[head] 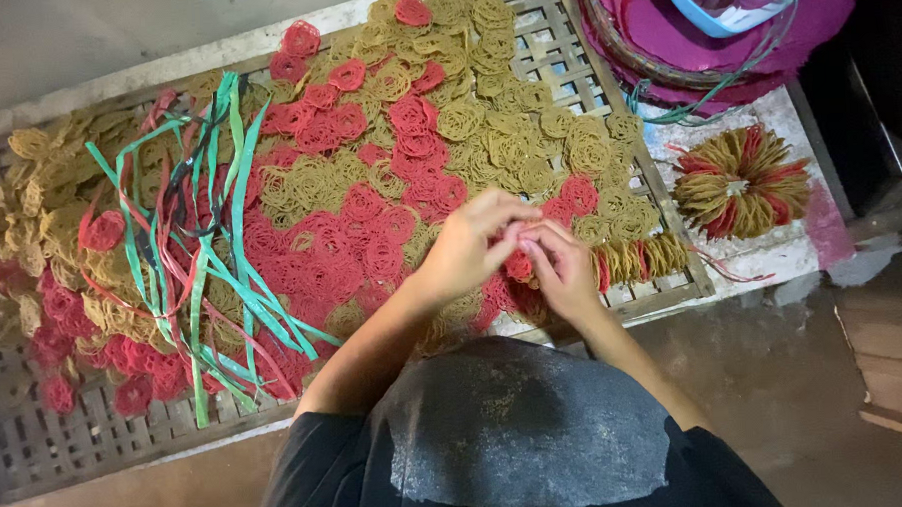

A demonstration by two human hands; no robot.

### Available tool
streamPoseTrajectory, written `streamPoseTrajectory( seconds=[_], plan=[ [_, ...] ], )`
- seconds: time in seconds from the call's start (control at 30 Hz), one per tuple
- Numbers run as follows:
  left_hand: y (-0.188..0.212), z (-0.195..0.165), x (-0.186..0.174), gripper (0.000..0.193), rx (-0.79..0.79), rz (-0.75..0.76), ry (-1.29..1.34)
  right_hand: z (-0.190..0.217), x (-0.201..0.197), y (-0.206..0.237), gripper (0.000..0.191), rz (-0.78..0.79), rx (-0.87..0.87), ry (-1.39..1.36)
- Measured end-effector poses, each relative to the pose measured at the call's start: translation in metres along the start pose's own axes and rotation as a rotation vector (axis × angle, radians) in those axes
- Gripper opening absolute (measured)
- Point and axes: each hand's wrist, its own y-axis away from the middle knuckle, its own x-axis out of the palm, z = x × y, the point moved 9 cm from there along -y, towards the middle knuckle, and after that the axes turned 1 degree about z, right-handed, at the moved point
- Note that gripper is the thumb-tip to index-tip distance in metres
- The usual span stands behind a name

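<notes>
My left hand (476,245) and my right hand (562,270) meet over the near right part of a woven bamboo tray (554,55). Between the fingers of both hands is a red lacy noodle disc (518,265). To the right of my right hand a row of folded yellow and red discs (636,259) stands on edge on the tray. Many flat red and yellow noodle discs (397,145) cover the tray. A loose bunch of green and red plastic strips (206,242) lies across the discs on the left.
A tied round bundle of yellow and red discs (740,181) lies on the floor right of the tray. At the top right is a round basket with magenta cloth (663,26) and a blue plastic container (737,9). My dark-clothed knee (517,431) is below.
</notes>
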Motion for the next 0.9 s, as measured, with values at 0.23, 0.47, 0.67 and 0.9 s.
streamPoseTrajectory(
  seconds=[0.23, 0.47, 0.67, 0.9],
  plan=[
    [-0.038, 0.127, -0.03, 0.045, -0.331, -0.085, -0.415, -0.026, -0.001, 0.009, 0.017, -0.057, 0.188, -0.353],
    [-0.056, 0.143, -0.018, 0.045, -0.353, -0.084, -0.857, -0.044, 0.007, 0.016, 0.017, -0.059, 0.335, -0.366],
    [-0.032, 0.133, -0.052, 0.032, -0.337, -0.339, -0.248, -0.041, -0.005, 0.009, 0.014, -0.118, 0.266, -0.387],
    [0.017, 0.13, -0.026, 0.04, -0.538, -0.285, 0.284, -0.043, 0.019, -0.013, 0.009, -0.077, 0.296, -0.209]
  ],
)
